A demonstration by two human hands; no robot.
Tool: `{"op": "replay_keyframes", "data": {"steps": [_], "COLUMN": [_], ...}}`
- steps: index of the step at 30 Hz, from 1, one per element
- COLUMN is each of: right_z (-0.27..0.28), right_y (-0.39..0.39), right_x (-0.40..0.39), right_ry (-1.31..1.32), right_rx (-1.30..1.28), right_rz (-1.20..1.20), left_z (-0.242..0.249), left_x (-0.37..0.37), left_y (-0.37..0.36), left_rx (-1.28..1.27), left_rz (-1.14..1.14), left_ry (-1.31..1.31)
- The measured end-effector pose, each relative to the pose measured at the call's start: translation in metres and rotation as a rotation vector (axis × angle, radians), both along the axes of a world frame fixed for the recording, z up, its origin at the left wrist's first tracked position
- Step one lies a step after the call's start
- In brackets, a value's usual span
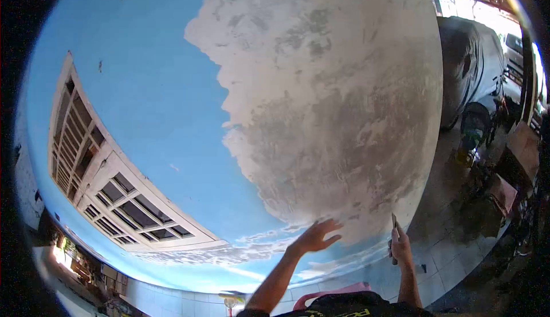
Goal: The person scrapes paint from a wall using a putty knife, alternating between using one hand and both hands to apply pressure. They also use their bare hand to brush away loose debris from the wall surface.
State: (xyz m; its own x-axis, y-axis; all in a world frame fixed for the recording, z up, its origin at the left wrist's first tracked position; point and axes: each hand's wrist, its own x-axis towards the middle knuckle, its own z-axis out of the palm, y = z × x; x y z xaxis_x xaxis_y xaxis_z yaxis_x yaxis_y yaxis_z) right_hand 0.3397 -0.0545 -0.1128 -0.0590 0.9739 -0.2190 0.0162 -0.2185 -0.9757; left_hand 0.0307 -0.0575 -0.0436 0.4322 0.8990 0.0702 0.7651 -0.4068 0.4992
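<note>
A blue-painted wall (166, 88) with a large bare grey and whitish patch (332, 116) fills most of the view. My left hand (318, 237) is spread, fingers apart, over the lower edge of that patch, holding nothing. To its right, my right hand (402, 248) is closed around a scraper (394, 221), its narrow blade pointing up beside the wall's lower right edge. The scraper's handle is mostly covered by my fingers. Rough, flaking paint (229, 253) runs in a band along the wall's lower part.
A white-framed door with window panes (140, 208) and a slatted vent (74, 139) are on the left. Right of the wall stand a covered vehicle (481, 59), a dark chair (475, 119) and cardboard (524, 148). Pale floor tiles (447, 265) lie below. A pink object (329, 294) is near my body.
</note>
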Motion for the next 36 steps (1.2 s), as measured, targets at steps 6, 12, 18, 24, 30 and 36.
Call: {"op": "replay_keyframes", "data": {"steps": [6,12,18,24,30,36], "right_z": [0.177,0.289,0.379,0.425,0.416,0.407], "right_y": [0.013,0.029,0.046,0.037,0.042,0.032], "right_x": [-0.040,-0.109,-0.174,-0.189,-0.186,-0.185], "right_ry": [-0.078,-0.612,-0.906,-0.991,-0.974,-1.101], "right_rx": [0.336,1.070,1.386,1.424,1.472,1.298], "right_rz": [0.269,0.247,0.151,0.041,-0.016,0.034], "left_z": [-0.027,-0.056,-0.027,0.009,0.014,-0.001], "left_x": [-0.051,-0.066,-0.076,-0.097,-0.109,-0.112], "left_y": [-0.094,-0.135,-0.125,-0.112,-0.098,-0.093], "left_rx": [0.193,0.225,0.340,0.642,0.512,0.436], "left_rz": [0.426,0.712,0.813,0.838,0.798,0.844], "left_ry": [-0.211,-0.348,-0.413,-0.427,-0.463,-0.322]}}
